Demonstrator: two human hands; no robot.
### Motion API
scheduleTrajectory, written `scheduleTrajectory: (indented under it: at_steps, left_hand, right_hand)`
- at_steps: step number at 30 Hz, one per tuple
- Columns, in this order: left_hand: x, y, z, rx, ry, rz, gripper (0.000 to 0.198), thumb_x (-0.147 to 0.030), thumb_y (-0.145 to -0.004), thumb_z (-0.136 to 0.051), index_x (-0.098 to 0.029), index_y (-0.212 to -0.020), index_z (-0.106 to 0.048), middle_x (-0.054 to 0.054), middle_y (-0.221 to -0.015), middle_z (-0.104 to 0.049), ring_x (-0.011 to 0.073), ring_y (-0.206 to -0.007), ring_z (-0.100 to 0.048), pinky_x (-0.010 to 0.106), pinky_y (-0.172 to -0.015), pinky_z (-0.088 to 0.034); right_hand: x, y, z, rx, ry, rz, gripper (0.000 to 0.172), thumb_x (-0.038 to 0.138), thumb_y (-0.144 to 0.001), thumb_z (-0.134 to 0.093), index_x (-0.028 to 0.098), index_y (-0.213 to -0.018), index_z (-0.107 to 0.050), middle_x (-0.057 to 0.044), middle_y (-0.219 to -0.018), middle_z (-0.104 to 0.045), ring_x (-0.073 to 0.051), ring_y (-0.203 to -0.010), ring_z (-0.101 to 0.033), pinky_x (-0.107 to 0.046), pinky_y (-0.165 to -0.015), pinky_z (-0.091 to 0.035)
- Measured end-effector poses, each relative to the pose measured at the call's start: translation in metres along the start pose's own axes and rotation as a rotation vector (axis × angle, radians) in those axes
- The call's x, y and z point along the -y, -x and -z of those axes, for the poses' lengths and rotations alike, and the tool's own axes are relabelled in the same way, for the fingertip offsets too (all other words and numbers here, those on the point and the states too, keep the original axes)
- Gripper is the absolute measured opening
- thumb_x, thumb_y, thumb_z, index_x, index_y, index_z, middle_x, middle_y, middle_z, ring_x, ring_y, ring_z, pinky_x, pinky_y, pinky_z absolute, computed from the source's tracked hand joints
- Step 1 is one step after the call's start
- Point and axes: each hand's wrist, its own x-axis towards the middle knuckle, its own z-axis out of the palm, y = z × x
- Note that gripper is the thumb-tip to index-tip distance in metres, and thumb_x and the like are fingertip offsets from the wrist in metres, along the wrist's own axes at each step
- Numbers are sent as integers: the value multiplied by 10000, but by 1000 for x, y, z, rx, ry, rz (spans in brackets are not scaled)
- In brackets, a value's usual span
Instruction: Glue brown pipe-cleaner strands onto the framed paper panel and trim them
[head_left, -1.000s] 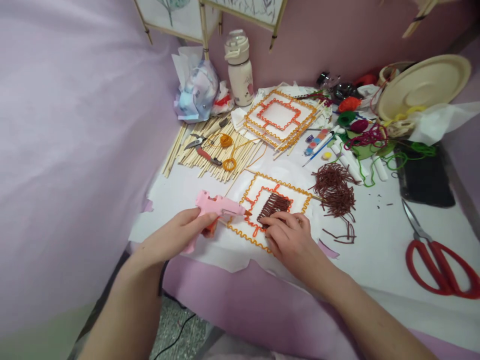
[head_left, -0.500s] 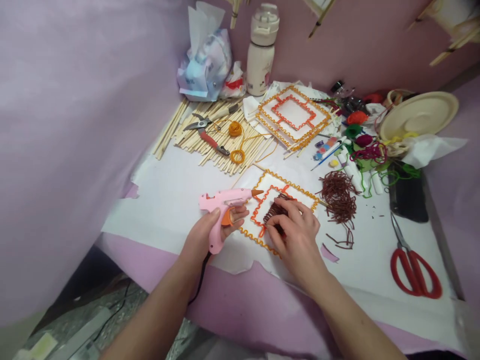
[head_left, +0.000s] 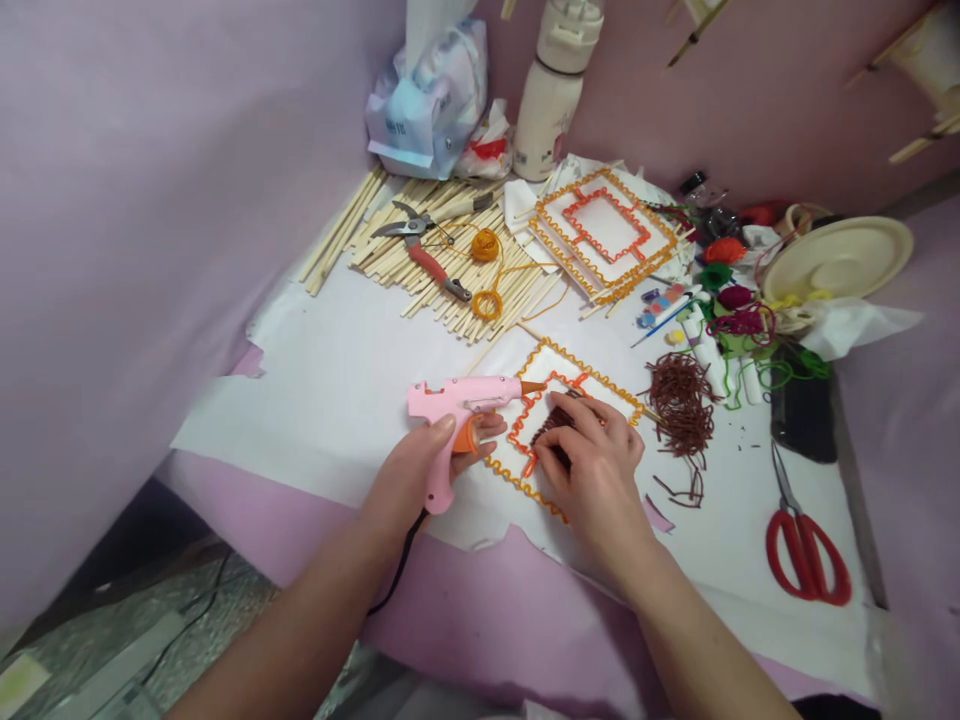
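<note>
Pink plastic glue gun (head_left: 465, 393): gripping it in left hand (head_left: 412, 466). Holding right hand (head_left: 600, 460) curled over brown yarn rows (head_left: 553, 423) on orange-yarn-edged white square panel (head_left: 556, 362), mid-frame; cannot tell if pinching. Apparently gluing; next, best to aim nozzle (head_left: 534, 387) clear of fingertips.

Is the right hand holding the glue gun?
No, the left hand holds the pink glue gun.
</note>
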Motion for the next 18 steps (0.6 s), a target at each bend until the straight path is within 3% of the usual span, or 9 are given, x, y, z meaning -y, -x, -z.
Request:
scheduleTrajectory:
  at_steps: [9, 15, 18]
  left_hand:
    - [0, 0, 1, 7, -23, 1, 472, -506, -795, -666, -121, -1062, -727, 158, -1181, -694, 370, -1231, -567, 475, -1022, -496]
    - [4, -2, 4, 22, 7, -1, 488, -498, -805, -661, -115, -1105, -709, 164, -1186, -690, 366, -1230, -568, 471, -1022, -496]
    - [5, -3, 6, 35, 0, -7, 495, -494, -820, -651, -118, -1136, -702, 164, -1184, -693, 365, -1229, -572, 474, -1030, -491]
  right_hand:
    - [-3, -11, 2, 78, -25, 18, 179, 192, -830, -632, 230, -656, -654, -19, -1212, -667, -311, -1156, -484, -511, -926, -299]
    - [-14, -5, 19, 106, -39, 6, 113, 295, -886, -620, 255, -798, -678, -27, -1262, -636, -311, -1154, -479, -504, -909, -332]
    - [-19, 0, 28, 88, -21, 77, 103, 289, -917, -599, 264, -885, -694, -37, -1295, -613, -302, -1188, -463, -493, -933, -342]
